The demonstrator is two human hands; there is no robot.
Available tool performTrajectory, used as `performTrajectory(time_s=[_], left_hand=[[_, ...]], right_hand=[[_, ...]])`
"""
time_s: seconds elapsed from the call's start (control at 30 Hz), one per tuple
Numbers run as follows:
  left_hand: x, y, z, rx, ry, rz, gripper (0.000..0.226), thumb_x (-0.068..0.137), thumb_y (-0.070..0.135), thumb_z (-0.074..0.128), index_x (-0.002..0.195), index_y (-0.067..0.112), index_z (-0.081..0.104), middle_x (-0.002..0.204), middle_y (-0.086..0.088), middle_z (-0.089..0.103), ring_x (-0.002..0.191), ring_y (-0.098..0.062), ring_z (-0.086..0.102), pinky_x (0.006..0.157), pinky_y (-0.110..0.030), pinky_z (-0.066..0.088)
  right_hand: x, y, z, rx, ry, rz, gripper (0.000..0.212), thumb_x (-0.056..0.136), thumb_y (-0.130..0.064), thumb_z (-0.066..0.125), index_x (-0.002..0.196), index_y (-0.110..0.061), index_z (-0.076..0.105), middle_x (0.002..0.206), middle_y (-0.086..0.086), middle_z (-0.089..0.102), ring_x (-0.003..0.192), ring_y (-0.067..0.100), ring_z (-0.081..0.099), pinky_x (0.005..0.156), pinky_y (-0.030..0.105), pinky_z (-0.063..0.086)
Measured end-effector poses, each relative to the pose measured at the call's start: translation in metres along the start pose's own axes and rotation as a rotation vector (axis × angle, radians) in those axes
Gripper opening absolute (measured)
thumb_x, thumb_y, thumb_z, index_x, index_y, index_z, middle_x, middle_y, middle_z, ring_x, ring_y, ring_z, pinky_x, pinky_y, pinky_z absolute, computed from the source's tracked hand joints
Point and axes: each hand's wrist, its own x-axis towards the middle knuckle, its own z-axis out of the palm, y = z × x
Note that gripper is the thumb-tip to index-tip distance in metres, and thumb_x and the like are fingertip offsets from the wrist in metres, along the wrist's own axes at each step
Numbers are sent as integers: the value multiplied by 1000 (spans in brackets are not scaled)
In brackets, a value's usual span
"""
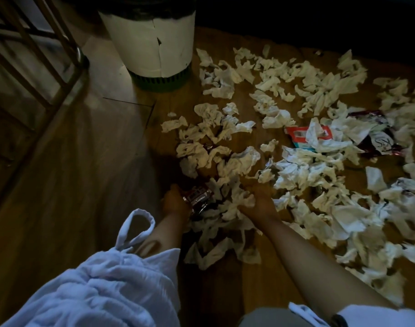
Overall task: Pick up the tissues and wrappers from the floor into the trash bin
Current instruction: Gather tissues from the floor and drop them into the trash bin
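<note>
Several crumpled white tissues (227, 128) lie scattered over the wooden floor, from the middle to the right edge. My left hand (175, 200) is closed on a shiny silver-and-red wrapper (198, 197) low on the floor. My right hand (260, 197) grips a bunch of tissues (237, 201) right beside it. A red-and-white wrapper (298, 135) and a dark maroon wrapper (378, 142) lie among the tissues on the right. The white trash bin (149, 41), with a dark liner and green base, stands at the top centre, apart from both hands.
A metal chair or rack frame (60, 55) stands at the upper left beside the bin. My white sleeve with a tie loop (102, 279) hangs at the bottom left. Bare wooden floor (72, 173) stretches left of the pile.
</note>
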Motion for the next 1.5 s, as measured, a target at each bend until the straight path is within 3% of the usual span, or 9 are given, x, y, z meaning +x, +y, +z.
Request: performTrajectory(time_s=[0.1, 0.33, 0.47, 0.63, 0.7, 0.8, 1.0, 1.2, 1.5], left_hand=[[-6, 5, -5, -23, -22, -50, 33, 95, 10, 49, 124, -4, 52, 124, -26, 57, 117, -36, 54, 70, -22, 49], [-1, 12, -35, -164, -156, -145, 38, 76, 5, 74, 109, -8, 63, 110, -24, 64, 93, -27, 59, 69, -24, 44], [-11, 54, -71, -222, -221, -224, 38, 85, 6, 64, 121, -5, 55, 84, -10, 57, 84, -21, 52, 61, -20, 41], [-59, 125, -129, -260, -285, -194, 17, 91, 4, 54, 105, -1, 63, 82, -9, 58, 65, -11, 50, 48, -14, 42], [-81, 151, -160, -303, -283, -187, 26, 93, 7, 52, 115, -3, 59, 97, -14, 62, 78, -19, 60, 41, -9, 41], [-120, 191, -208, -385, -275, -216, 33, 94, 8, 51, 125, -4, 54, 119, -22, 60, 86, -23, 62, 49, -12, 43], [-186, 275, -295, -458, -280, -217, 34, 94, 9, 49, 127, -1, 51, 108, -14, 61, 83, -16, 58, 62, -17, 44], [-193, 342, -326, -462, -245, -180, 34, 94, 6, 50, 126, -3, 53, 118, -20, 61, 79, -15, 57, 52, -11, 44], [-120, 384, -342, -562, -134, -181, 28, 95, 9, 48, 120, 0, 56, 80, 0, 60, 72, -11, 57, 61, -20, 43]], right_hand=[[4, -2, 5, -38, -9, 1, 50, 82, -15, 67, 130, -13, 51, 143, 9, 41, 132, 25, 39, 101, 28, 34], [12, -22, 4, 161, 55, 114, 34, 86, -15, 65, 118, -4, 63, 129, 16, 56, 118, 28, 54, 85, 19, 36], [2, -57, -13, 288, 141, 210, 36, 86, -16, 64, 119, -2, 61, 123, 17, 61, 114, 30, 56, 94, 31, 43], [-28, -123, -65, 402, 220, 298, 35, 85, -17, 65, 117, -1, 63, 116, 15, 65, 92, 18, 57, 75, 25, 41], [-43, -155, -90, 461, 238, 337, 34, 85, -15, 65, 116, -1, 63, 113, 15, 65, 90, 17, 56, 73, 25, 41], [-70, -209, -130, 505, 254, 371, 30, 86, -14, 65, 113, -2, 64, 113, 15, 65, 89, 18, 56, 73, 26, 43], [-103, -319, -215, 544, 228, 368, 32, 85, -18, 66, 113, -6, 65, 113, 14, 66, 100, 25, 62, 78, 32, 52], [-89, -386, -258, 573, 162, 326, 34, 86, -18, 64, 118, -7, 61, 113, 13, 65, 99, 24, 62, 76, 29, 49], [8, -439, -271, 642, 72, 268, 36, 86, -15, 63, 121, -4, 59, 105, 8, 64, 93, 20, 59, 78, 31, 50]])
